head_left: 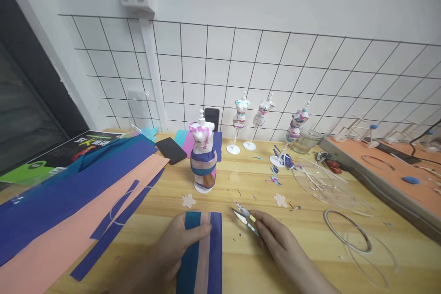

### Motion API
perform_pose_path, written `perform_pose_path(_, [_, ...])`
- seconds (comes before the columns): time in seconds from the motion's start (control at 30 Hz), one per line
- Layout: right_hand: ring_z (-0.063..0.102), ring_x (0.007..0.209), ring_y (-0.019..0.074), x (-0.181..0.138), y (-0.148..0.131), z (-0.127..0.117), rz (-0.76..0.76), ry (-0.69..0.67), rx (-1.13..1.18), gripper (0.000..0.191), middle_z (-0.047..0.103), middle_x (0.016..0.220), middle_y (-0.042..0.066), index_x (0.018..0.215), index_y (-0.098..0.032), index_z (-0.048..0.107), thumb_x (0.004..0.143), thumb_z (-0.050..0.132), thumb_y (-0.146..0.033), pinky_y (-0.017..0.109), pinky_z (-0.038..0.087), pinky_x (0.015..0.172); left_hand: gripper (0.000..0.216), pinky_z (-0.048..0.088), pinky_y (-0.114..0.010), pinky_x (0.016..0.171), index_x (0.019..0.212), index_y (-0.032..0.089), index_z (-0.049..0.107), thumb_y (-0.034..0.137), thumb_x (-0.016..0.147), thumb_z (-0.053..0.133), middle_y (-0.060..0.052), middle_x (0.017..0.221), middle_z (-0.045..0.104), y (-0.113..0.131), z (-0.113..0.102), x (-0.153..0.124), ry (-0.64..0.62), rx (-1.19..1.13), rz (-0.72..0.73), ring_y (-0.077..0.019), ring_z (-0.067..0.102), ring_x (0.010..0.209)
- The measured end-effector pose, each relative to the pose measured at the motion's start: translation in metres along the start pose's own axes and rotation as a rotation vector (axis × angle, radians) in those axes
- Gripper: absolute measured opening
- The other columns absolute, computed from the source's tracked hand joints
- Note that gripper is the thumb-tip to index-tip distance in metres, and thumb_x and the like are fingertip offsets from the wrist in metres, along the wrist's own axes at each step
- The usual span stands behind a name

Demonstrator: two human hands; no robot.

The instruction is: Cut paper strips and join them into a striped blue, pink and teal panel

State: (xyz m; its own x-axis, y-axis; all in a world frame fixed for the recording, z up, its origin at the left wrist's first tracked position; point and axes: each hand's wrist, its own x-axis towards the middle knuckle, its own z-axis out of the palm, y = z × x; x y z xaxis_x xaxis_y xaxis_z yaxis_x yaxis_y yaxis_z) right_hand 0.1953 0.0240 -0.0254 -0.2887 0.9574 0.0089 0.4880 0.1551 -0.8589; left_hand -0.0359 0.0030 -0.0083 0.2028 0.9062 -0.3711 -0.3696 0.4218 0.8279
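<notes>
My left hand (pixel 181 241) grips a flat striped piece (pixel 215 257) of teal, pink and dark blue bands, thumb on top; I cannot tell whether it is paper or cloth. To its right, my right hand (pixel 280 236) is closed around thread snips (pixel 245 220), whose blades stand apart and point up-left toward the striped piece without touching it. Beyond my left hand stands a small white mannequin (pixel 203 154), wrapped at the waist and hips in blue, pink and teal bands. White flower cutouts (pixel 188 200) lie on the table.
Long blue and pink sheets (pixel 103 202) cover the left side. Three small mannequins (pixel 241 115) and a glass jar (pixel 306 140) stand along the back. A black phone (pixel 171 150) lies near the wall. Hoops (pixel 347 229), scraps and an orange-topped board (pixel 386 170) are on the right.
</notes>
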Motion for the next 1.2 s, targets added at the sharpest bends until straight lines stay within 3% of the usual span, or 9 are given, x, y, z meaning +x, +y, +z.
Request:
perform_pose_path(0.23, [0.056, 0.071, 0.0171, -0.002, -0.01, 0.013, 0.125, -0.152, 0.29, 0.047, 0.059, 0.069, 0.0, 0.101, -0.017, 0.067, 0.085, 0.049, -0.057, 0.025, 0.045, 0.066, 0.03, 0.051, -0.033, 0.071, 0.079, 0.014, 0.067, 0.033, 0.059, 0.08, -0.006, 0.072, 0.073, -0.003, -0.002, 0.003, 0.033, 0.072, -0.009, -0.0253, 0.069, 0.076])
perform_pose_path(0.33, [0.051, 0.064, 0.0135, -0.003, -0.008, 0.016, 0.134, -0.193, 0.317, 0.046, 0.058, 0.071, 0.0, 0.099, -0.017, 0.067, 0.085, 0.051, -0.058, 0.023, 0.042, 0.06, 0.027, 0.051, -0.032, 0.068, 0.077, 0.015, 0.065, 0.033, 0.061, 0.077, -0.006, 0.071, 0.072, -0.002, -0.002, 0.002, 0.018, 0.094, -0.009, -0.0242, 0.068, 0.074])
perform_pose_path(0.53, [0.056, 0.076, 0.0167, -0.004, -0.011, 0.016, 0.114, -0.228, 0.32, 0.044, 0.063, 0.078, 0.001, 0.095, -0.019, 0.068, 0.085, 0.051, -0.058, 0.027, 0.044, 0.073, 0.028, 0.051, -0.038, 0.069, 0.081, 0.016, 0.064, 0.029, 0.06, 0.075, -0.006, 0.072, 0.073, 0.003, 0.004, -0.002, -0.031, 0.052, -0.071, -0.0258, 0.068, 0.069])
perform_pose_path(0.63, [0.058, 0.09, 0.0204, -0.003, -0.012, 0.014, 0.082, -0.257, 0.306, 0.046, 0.067, 0.088, 0.004, 0.096, -0.019, 0.069, 0.085, 0.049, -0.059, 0.029, 0.044, 0.081, 0.026, 0.049, -0.032, 0.069, 0.077, 0.015, 0.065, 0.031, 0.06, 0.075, -0.004, 0.07, 0.071, 0.0, 0.004, 0.0, -0.021, 0.12, -0.033, -0.0221, 0.066, 0.069])
perform_pose_path(0.77, [0.059, 0.083, 0.0211, -0.002, -0.007, 0.015, 0.089, -0.241, 0.26, 0.051, 0.067, 0.086, 0.005, 0.098, -0.018, 0.068, 0.079, 0.055, -0.063, 0.03, 0.045, 0.075, 0.024, 0.044, -0.025, 0.061, 0.07, 0.015, 0.061, 0.029, 0.057, 0.076, 0.002, 0.061, 0.063, -0.007, 0.002, 0.003, 0.049, 0.236, -0.008, -0.0159, 0.058, 0.062])
perform_pose_path(0.9, [0.053, 0.066, 0.0171, -0.003, -0.004, 0.021, 0.09, -0.153, 0.251, 0.051, 0.06, 0.068, 0.0, 0.093, -0.018, 0.066, 0.071, 0.063, -0.063, 0.027, 0.043, 0.063, 0.02, 0.04, -0.024, 0.059, 0.071, 0.014, 0.061, 0.028, 0.062, 0.071, 0.003, 0.06, 0.059, -0.013, 0.004, 0.005, 0.014, 0.406, 0.088, -0.0134, 0.052, 0.06])
perform_pose_path(1.0, [0.047, 0.062, 0.014, -0.005, -0.011, 0.027, 0.082, -0.154, 0.326, 0.039, 0.053, 0.063, -0.003, 0.08, -0.018, 0.064, 0.071, 0.066, -0.056, 0.024, 0.039, 0.061, 0.019, 0.042, -0.026, 0.065, 0.079, 0.013, 0.065, 0.026, 0.066, 0.066, 0.0, 0.069, 0.063, -0.017, 0.007, 0.004, -0.044, 0.522, 0.135, -0.0161, 0.054, 0.068])
perform_pose_path(1.2, [0.03, 0.055, 0.0097, -0.007, -0.018, 0.032, 0.089, -0.195, 0.357, 0.034, 0.034, 0.056, -0.006, 0.058, -0.019, 0.045, 0.076, 0.061, -0.043, 0.022, 0.028, 0.052, 0.026, 0.04, -0.025, 0.063, 0.087, 0.014, 0.066, 0.026, 0.064, 0.067, 0.001, 0.071, 0.062, -0.024, 0.004, 0.004, -0.082, 0.54, 0.086, -0.0151, 0.054, 0.067])
